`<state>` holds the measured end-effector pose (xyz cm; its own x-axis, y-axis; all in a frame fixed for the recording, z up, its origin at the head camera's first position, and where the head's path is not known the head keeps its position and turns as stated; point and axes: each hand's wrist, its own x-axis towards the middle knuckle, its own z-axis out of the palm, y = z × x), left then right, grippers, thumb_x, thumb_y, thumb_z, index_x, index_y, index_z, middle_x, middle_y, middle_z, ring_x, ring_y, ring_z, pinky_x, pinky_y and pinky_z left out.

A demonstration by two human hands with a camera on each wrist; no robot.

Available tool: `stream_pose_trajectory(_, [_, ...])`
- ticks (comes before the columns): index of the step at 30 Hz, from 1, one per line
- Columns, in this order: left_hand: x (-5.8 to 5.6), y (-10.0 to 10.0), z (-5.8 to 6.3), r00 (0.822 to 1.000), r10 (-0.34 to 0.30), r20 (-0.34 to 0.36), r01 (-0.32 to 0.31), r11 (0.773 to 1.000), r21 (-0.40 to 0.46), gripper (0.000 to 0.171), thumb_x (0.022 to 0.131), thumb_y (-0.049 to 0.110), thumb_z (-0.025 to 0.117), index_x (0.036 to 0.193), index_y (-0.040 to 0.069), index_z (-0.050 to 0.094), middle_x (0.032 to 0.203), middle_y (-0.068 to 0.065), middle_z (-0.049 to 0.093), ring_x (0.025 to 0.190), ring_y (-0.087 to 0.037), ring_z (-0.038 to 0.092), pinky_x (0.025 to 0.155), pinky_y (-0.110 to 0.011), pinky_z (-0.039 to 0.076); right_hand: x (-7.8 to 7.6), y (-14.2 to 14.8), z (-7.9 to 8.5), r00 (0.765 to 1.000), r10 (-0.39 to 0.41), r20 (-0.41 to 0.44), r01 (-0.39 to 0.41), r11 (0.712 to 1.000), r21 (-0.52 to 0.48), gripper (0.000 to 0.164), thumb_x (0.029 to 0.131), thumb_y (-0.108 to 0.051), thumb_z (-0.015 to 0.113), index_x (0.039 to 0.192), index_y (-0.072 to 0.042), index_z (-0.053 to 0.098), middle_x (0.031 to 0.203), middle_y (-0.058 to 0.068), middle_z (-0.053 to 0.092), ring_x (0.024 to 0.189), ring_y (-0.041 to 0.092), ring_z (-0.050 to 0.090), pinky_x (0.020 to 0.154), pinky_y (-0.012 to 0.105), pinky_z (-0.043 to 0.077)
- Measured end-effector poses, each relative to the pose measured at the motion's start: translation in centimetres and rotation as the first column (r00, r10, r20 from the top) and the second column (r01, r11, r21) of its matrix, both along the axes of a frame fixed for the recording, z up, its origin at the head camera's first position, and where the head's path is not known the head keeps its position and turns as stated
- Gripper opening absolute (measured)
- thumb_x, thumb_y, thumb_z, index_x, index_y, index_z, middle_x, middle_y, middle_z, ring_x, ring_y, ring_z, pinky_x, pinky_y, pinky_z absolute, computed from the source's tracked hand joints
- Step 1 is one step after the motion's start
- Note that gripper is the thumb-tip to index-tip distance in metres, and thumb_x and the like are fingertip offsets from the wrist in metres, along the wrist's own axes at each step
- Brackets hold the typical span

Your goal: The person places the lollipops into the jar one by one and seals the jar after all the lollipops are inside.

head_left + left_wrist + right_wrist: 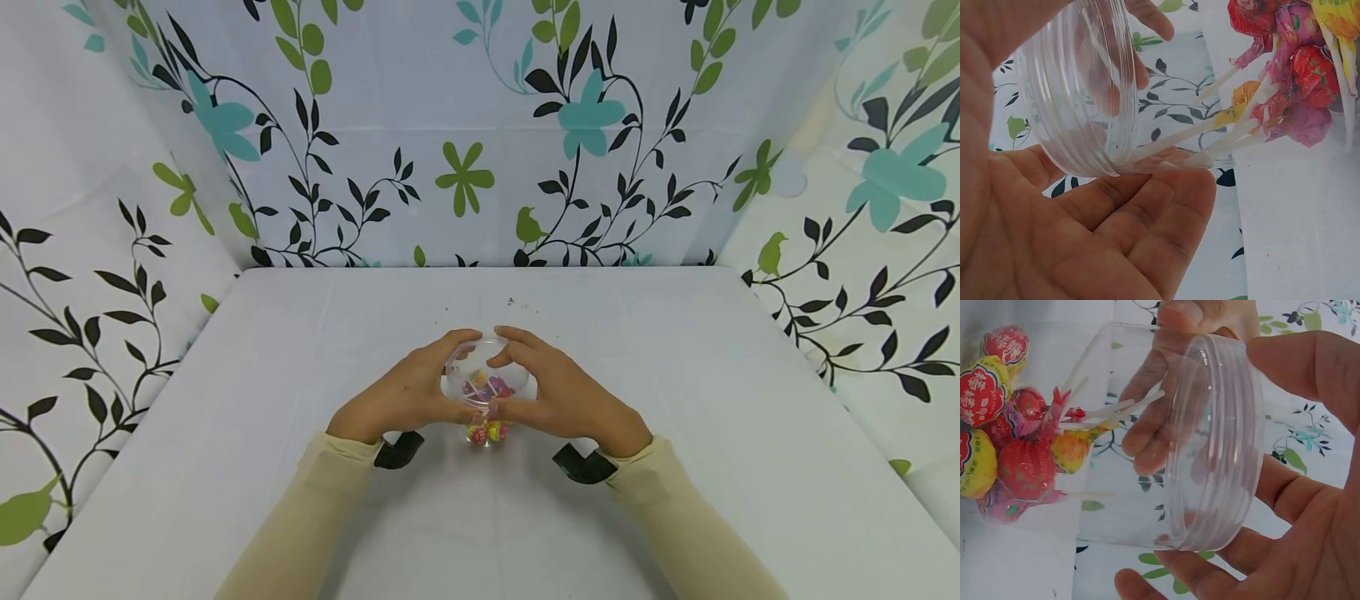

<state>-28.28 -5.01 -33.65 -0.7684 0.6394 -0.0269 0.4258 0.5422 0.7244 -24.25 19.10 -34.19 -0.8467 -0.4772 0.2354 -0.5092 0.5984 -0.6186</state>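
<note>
A clear plastic jar [1122, 515] stands upright in front of me on the white table. Its round, ridged clear lid [1225, 450] sits on the top. Several wrapped lollipops [1025, 465] in red, yellow and purple lie in the jar, with white sticks pointing various ways. My left hand [412, 385] curves around the upper part of the jar from the left, thumb and fingers at the neck and lid. From the other side my right hand [564, 390] grips the lid, its thumb and fingers around the edge. Both hands partly hide the jar in the head view.
The white table [247, 467] reaches to a back wall of white cloth [480, 92] printed with leaves and flowers. Patterned cloth also hangs at the left and right. Tiny dark specks [511, 301] lie beyond the jar.
</note>
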Motion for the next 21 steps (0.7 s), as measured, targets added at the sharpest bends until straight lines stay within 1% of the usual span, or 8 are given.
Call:
stream_pose_trajectory(2, [-0.01, 0.01, 0.0, 1.0, -0.002, -0.005, 0.002, 1.0, 0.003, 0.101, 0.077, 0.032, 0.095, 0.159, 0.023, 0.036, 0.153, -0.012, 0.053, 0.134, -0.027, 0.054, 0.108, -0.055, 0.05, 0.01, 0.09, -0.01, 1.0, 0.005, 0.003, -0.005, 1.0, 0.004, 0.04, 0.087, -0.028, 0.078, 0.121, -0.011, 0.068, 0.162, 0.008, 0.043, 0.148, 0.035, 0.043, 0.114, 0.06, 0.043])
stream_pose_trajectory(4, [0.01, 0.02, 0.01, 1.0, -0.002, -0.01, 0.002, 1.0, 0.002, 0.101, 0.077, 0.032, 0.095, 0.159, 0.023, 0.036, 0.152, -0.011, 0.053, 0.135, -0.027, 0.054, 0.108, -0.055, 0.049, 0.03, 0.06, 0.03, 1.0, -0.004, -0.001, 0.004, 1.0, 0.008, 0.04, 0.087, -0.029, 0.08, 0.12, -0.011, 0.069, 0.16, 0.008, 0.045, 0.147, 0.034, 0.044, 0.114, 0.059, 0.043])
stream_pose_trajectory(7, [-0.02, 0.04, 0.0, 1.0, -0.002, -0.007, 0.002, 1.0, -0.002, 0.102, 0.077, 0.034, 0.095, 0.159, 0.024, 0.036, 0.15, -0.01, 0.054, 0.129, -0.028, 0.057, 0.104, -0.053, 0.052, 0.07, -0.07, 0.09, 0.999, -0.034, -0.01, 0.034, 0.999, 0.015, 0.041, 0.086, -0.032, 0.084, 0.119, -0.012, 0.071, 0.153, 0.008, 0.049, 0.142, 0.034, 0.048, 0.112, 0.058, 0.046])
stream_pose_trajectory(9, [-0.01, 0.03, -0.02, 1.0, -0.001, -0.007, 0.001, 1.0, -0.007, 0.102, 0.077, 0.036, 0.095, 0.16, 0.024, 0.035, 0.15, -0.009, 0.054, 0.127, -0.027, 0.057, 0.103, -0.052, 0.052, 0.07, -0.12, 0.15, 0.999, -0.039, -0.01, 0.039, 0.999, 0.017, 0.042, 0.086, -0.032, 0.086, 0.119, -0.011, 0.071, 0.151, 0.009, 0.05, 0.141, 0.034, 0.049, 0.111, 0.057, 0.047])
stream_pose_trajectory(11, [-0.03, 0.02, -0.06, 1.0, 0.001, -0.007, -0.001, 1.0, -0.008, 0.102, 0.077, 0.035, 0.095, 0.16, 0.024, 0.036, 0.15, -0.008, 0.054, 0.127, -0.027, 0.057, 0.103, -0.052, 0.052, 0.09, -0.08, 0.2, 0.999, -0.033, 0.001, 0.033, 0.999, 0.02, 0.041, 0.087, -0.031, 0.084, 0.12, -0.011, 0.07, 0.154, 0.009, 0.048, 0.143, 0.034, 0.047, 0.112, 0.057, 0.046])
stream_pose_trajectory(14, [-0.01, 0.02, -0.08, 1.0, 0.003, -0.011, -0.003, 1.0, -0.006, 0.102, 0.077, 0.035, 0.095, 0.16, 0.024, 0.036, 0.152, -0.008, 0.053, 0.134, -0.026, 0.054, 0.108, -0.054, 0.049, 0.08, 0.06, 0.22, 1.0, -0.007, 0.014, 0.007, 1.0, 0.025, 0.04, 0.087, -0.028, 0.08, 0.121, -0.01, 0.068, 0.16, 0.009, 0.044, 0.147, 0.035, 0.043, 0.114, 0.059, 0.044])
stream_pose_trajectory(16, [-0.03, 0.01, -0.09, 1.0, 0.002, -0.012, -0.002, 1.0, -0.003, 0.101, 0.077, 0.035, 0.095, 0.159, 0.024, 0.037, 0.153, -0.01, 0.053, 0.136, -0.027, 0.053, 0.11, -0.055, 0.048, 0.12, 0.11, 0.23, 1.0, -0.004, 0.008, 0.004, 1.0, 0.027, 0.041, 0.087, -0.027, 0.08, 0.122, -0.01, 0.068, 0.161, 0.009, 0.044, 0.148, 0.035, 0.043, 0.114, 0.059, 0.043])
stream_pose_trajectory(21, [-0.05, -0.07, -0.17, 1.0, 0.0, -0.013, 0.0, 1.0, -0.002, 0.102, 0.078, 0.036, 0.094, 0.16, 0.021, 0.036, 0.151, -0.008, 0.054, 0.13, -0.027, 0.057, 0.103, -0.051, 0.052, 0.21, -0.24, 0.28, 0.998, -0.058, -0.022, 0.059, 0.997, 0.057, 0.046, 0.085, -0.038, 0.086, 0.12, -0.012, 0.071, 0.147, 0.009, 0.052, 0.136, 0.031, 0.052, 0.108, 0.054, 0.051])
